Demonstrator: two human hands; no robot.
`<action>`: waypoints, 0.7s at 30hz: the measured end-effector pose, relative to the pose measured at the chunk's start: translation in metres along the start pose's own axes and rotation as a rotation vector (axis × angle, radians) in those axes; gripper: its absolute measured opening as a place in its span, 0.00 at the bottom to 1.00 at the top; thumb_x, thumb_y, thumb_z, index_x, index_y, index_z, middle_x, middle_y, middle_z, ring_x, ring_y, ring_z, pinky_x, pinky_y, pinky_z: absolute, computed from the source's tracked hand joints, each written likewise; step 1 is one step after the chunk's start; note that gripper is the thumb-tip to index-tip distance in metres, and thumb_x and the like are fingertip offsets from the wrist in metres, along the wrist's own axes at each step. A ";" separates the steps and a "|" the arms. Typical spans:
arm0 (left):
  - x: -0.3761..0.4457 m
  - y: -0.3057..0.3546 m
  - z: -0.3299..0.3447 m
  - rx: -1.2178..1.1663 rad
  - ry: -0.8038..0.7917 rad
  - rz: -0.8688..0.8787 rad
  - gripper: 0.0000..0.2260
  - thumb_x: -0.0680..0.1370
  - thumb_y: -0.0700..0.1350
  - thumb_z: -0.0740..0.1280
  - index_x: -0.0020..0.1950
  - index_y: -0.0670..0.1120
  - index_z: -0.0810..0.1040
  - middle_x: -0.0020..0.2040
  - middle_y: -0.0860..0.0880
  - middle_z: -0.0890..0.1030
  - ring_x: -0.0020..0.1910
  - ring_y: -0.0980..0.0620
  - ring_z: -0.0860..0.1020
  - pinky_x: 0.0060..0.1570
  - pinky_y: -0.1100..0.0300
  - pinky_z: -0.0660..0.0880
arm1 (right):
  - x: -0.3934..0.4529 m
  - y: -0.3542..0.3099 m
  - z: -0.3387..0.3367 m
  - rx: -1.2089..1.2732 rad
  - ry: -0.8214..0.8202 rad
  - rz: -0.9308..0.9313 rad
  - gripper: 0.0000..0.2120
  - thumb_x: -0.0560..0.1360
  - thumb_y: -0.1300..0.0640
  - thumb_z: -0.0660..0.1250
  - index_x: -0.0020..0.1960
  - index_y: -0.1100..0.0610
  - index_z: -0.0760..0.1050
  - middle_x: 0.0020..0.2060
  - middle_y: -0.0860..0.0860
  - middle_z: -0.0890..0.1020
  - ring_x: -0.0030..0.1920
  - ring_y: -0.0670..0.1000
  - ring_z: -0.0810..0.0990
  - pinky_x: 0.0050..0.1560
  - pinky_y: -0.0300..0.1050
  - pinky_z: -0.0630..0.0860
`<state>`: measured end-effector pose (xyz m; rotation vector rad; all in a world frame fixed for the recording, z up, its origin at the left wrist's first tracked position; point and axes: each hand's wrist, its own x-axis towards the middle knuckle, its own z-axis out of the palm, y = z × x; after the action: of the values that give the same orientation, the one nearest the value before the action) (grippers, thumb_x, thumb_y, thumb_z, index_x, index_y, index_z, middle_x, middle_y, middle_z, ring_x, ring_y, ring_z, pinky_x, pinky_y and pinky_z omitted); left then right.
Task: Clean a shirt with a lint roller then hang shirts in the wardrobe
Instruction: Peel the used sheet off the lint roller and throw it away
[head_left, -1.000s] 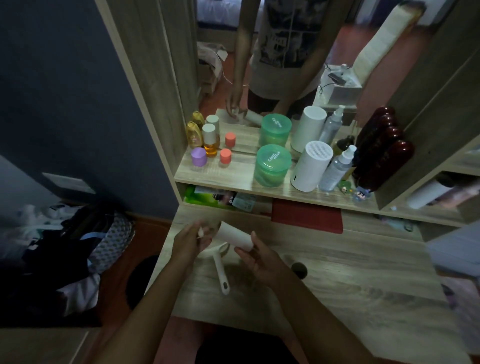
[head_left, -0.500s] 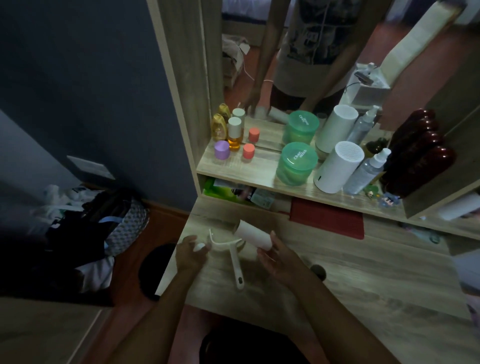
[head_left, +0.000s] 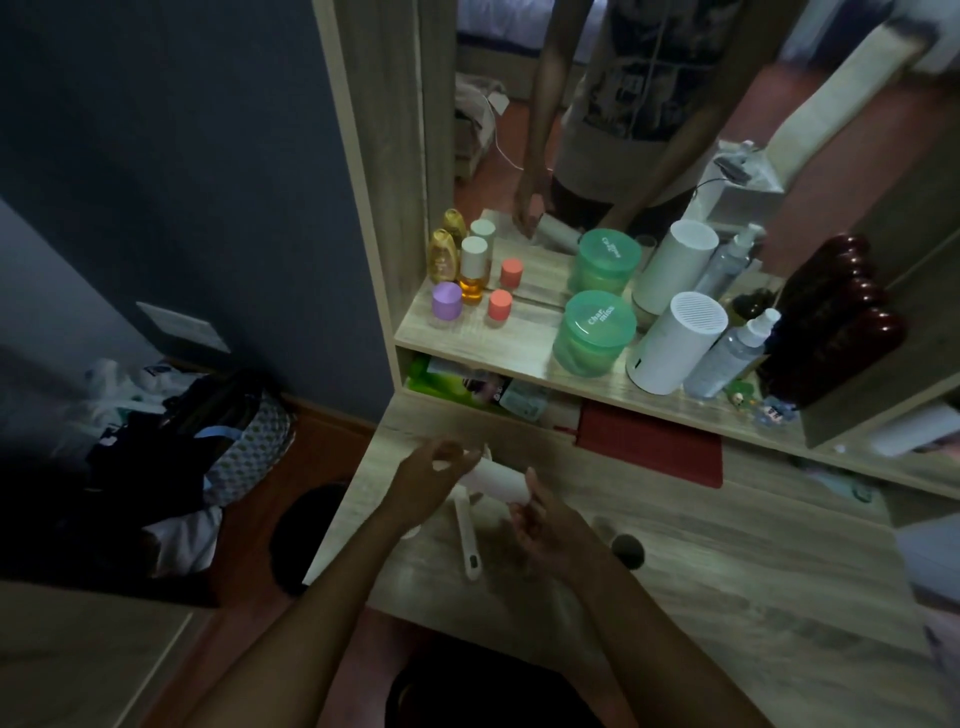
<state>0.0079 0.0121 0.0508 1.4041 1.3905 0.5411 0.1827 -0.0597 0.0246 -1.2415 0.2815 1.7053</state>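
Near the left edge of the pale wood-grain desk (head_left: 727, 561), left hand (head_left: 431, 480) pinches one end of the white cylindrical lint-roller refill (head_left: 496, 480); right hand (head_left: 545, 525) cups the other. Slim white plastic roller handle (head_left: 466, 535) hangs beneath. Best seat the roll squarely on its spindle first.

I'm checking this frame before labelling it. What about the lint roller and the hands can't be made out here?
- Head view: the roll is dim and blurred; how it meets the handle is hidden by the left hand.
- The right hand covers the roll's near end, so its grip is unclear.
- Print on the handle's tip is too small to read.
- No shirt or wardrobe rail is in frame.
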 end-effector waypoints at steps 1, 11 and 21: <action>0.000 0.001 0.001 -0.016 -0.017 0.011 0.11 0.75 0.50 0.69 0.56 0.51 0.77 0.53 0.51 0.78 0.52 0.51 0.79 0.46 0.59 0.79 | -0.001 0.000 0.000 0.043 0.001 -0.003 0.24 0.72 0.51 0.73 0.60 0.67 0.73 0.37 0.59 0.81 0.33 0.49 0.80 0.31 0.39 0.80; -0.003 -0.004 0.005 -0.127 0.005 -0.017 0.11 0.78 0.44 0.66 0.59 0.43 0.77 0.55 0.45 0.78 0.48 0.49 0.78 0.37 0.67 0.76 | -0.003 -0.001 -0.004 0.276 -0.056 -0.039 0.14 0.77 0.55 0.66 0.56 0.65 0.74 0.47 0.62 0.79 0.44 0.54 0.79 0.37 0.42 0.82; 0.000 -0.008 -0.006 -0.186 0.177 -0.063 0.09 0.77 0.46 0.67 0.55 0.44 0.77 0.53 0.42 0.79 0.44 0.47 0.78 0.31 0.69 0.74 | 0.021 0.008 -0.020 -0.804 0.218 -0.539 0.08 0.75 0.50 0.68 0.53 0.48 0.76 0.48 0.55 0.81 0.44 0.55 0.82 0.39 0.46 0.80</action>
<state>-0.0005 0.0120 0.0459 1.1816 1.4786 0.7489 0.1877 -0.0651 -0.0043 -1.8704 -0.6321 1.2195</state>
